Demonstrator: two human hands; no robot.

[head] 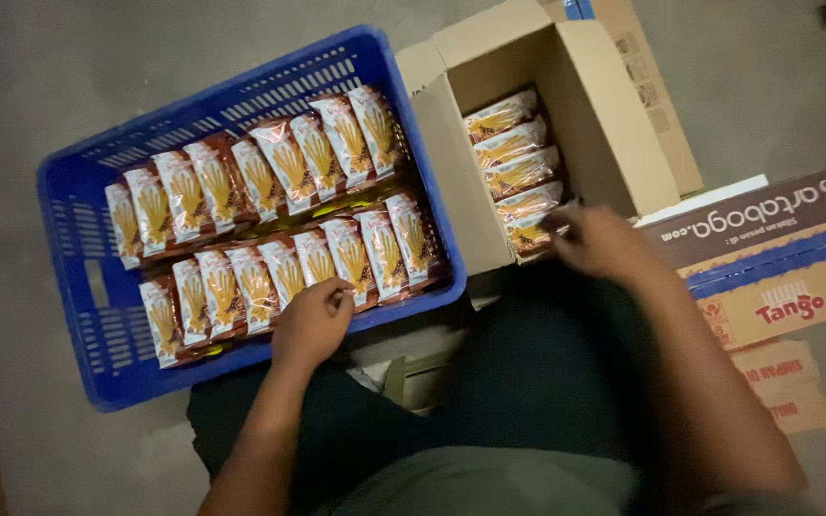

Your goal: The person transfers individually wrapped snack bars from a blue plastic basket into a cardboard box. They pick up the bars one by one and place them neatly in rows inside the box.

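A blue plastic crate point(78, 287) on the floor holds two rows of brown-and-orange snack packets point(270, 172) standing on edge. My left hand point(313, 320) rests on the near row, fingers curled on a packet point(360, 263) near the crate's front rim. To the right stands an open cardboard box point(604, 115) with several of the same packets point(513, 158) stacked along its left wall. My right hand point(604, 239) reaches into the near end of this box and touches the closest packet point(532, 229); the hand is blurred.
Flattened cardboard cartons point(776, 268) lie at the right on the grey concrete floor. My dark-trousered legs point(489, 382) fill the bottom centre, between crate and cartons. A dark object sits at the top right corner.
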